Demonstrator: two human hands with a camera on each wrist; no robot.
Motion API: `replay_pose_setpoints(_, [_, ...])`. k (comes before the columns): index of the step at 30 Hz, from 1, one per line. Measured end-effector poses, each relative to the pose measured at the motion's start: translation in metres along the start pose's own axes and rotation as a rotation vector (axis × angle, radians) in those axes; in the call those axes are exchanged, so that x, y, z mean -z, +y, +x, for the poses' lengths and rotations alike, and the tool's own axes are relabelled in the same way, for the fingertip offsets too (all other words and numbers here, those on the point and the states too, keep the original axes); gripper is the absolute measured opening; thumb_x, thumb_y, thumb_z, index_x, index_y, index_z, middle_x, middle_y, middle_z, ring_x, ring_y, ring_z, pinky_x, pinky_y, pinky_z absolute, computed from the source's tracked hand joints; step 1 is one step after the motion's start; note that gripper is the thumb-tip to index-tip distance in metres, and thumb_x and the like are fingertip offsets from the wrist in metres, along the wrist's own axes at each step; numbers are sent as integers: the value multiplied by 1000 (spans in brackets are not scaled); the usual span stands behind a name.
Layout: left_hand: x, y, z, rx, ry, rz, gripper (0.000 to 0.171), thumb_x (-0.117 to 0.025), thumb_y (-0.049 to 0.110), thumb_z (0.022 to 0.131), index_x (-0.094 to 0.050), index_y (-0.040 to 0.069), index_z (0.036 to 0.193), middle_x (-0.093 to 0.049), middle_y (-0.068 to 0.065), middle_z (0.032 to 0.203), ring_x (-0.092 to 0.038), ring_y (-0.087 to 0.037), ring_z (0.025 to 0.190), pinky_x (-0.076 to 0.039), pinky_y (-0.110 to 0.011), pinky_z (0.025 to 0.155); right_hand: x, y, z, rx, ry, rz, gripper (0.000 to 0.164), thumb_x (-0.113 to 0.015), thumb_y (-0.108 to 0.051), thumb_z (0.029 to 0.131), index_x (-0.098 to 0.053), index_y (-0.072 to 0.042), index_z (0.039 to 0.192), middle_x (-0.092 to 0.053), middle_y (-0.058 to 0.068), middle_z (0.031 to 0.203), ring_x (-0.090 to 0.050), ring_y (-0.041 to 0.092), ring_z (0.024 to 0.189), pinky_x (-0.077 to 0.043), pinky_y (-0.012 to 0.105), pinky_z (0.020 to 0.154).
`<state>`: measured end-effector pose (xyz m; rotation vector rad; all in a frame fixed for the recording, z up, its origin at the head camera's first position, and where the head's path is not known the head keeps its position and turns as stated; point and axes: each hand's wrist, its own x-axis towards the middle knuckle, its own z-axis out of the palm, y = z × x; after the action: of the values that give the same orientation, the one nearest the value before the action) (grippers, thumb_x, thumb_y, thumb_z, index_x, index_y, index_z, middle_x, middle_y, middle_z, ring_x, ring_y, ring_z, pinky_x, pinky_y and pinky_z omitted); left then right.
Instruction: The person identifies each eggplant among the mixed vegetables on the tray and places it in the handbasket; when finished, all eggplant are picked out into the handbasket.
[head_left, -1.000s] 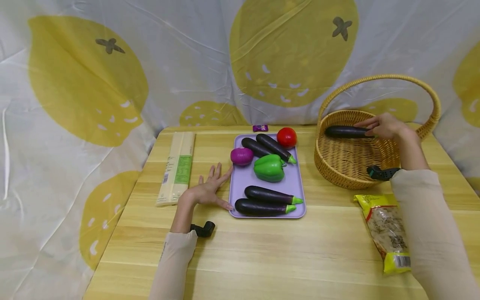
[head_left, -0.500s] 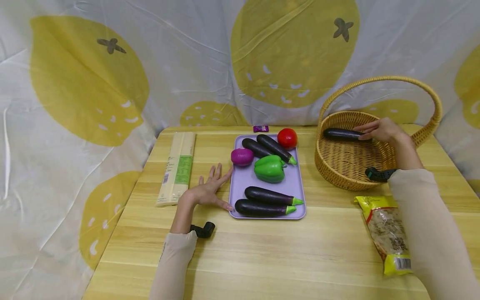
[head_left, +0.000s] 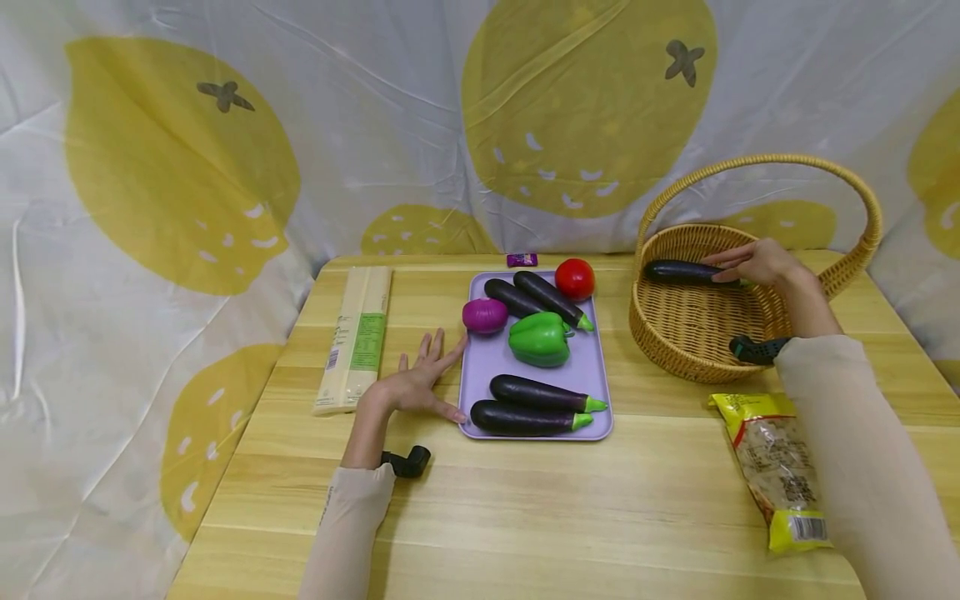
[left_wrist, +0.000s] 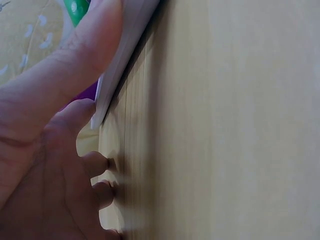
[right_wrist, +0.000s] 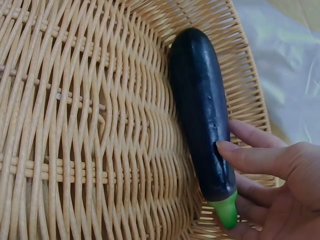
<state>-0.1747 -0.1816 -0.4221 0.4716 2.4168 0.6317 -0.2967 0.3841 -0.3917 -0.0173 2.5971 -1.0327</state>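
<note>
In the head view my right hand (head_left: 767, 268) reaches into the wicker basket (head_left: 660, 350) and holds a dark eggplant (head_left: 675, 272). The right wrist view shows my thumb on one side of this eggplant (right_wrist: 197, 95) and fingers on the other, near its green stem, as it lies along the basket wall (right_wrist: 245, 75). My left hand (head_left: 414, 383) is spread on the table, its thumb and index finger touching the left edge of the lilac tray (head_left: 476, 362). On the tray lie two eggplants (head_left: 528, 417) in front, two at the back, a green bell pepper (head_left: 540, 339), a purple onion (head_left: 485, 317) and a tomato (head_left: 574, 279).
A pale noodle packet (head_left: 352, 342) lies left of the tray. The yellow snack bag (head_left: 776, 467) lies in front of the basket, partly behind my right sleeve. A small purple wrapper (head_left: 522, 260) is at the table's back edge. The basket's tall handle (head_left: 765, 160) arches above it.
My right hand has shifted slightly left and lower with the eggplant, bringing it against the basket's back-left wall. The left hand and the tray stay in place.
</note>
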Motion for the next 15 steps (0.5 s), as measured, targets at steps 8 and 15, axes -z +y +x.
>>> replay_pose_setpoints(8, [0,0,1,-4,0,-11,128,-88,45,79,2,28,167,26,-20,170,30,-39,156,17,-73,120,0,-18,-5,107,-24,-155,46,-67,-14,101,-57,5,142,-60,32,139,-49,57,133,-43,67,108])
replay_pose_setpoints(15, [0,-2,2,-5,2,-1,127,-88,46,80,3,28,167,27,-19,170,31,-38,156,17,-73,120,1,-68,-37,238,-143,-269,49,-58,-24,107,-52,-4,151,-58,27,147,-61,44,129,-53,55,102])
